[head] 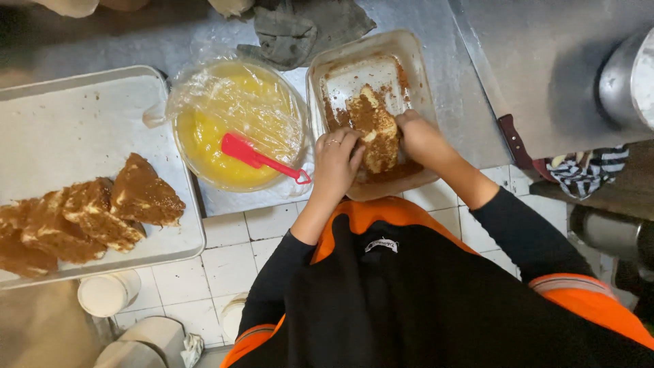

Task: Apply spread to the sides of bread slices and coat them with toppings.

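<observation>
My left hand (335, 162) and my right hand (421, 136) both press on a piece of food coated in brown crumbs (376, 128). The piece lies in a clear rectangular container (320, 78) whose floor is strewn with brown crumbs. A ring shows on a finger of my left hand. To the left stands a bowl of yellow liquid (235, 123) partly covered with plastic wrap, with a red spatula (255, 156) resting in it. Further left, a metal tray (75, 116) carries several crumb-coated pieces (88, 215).
A grey cloth (303, 27) lies behind the bowl on the steel counter. A knife with a dark red handle (512, 140) and a striped cloth (589, 170) sit at the right. White round tubs (107, 294) stand on the tiled floor below.
</observation>
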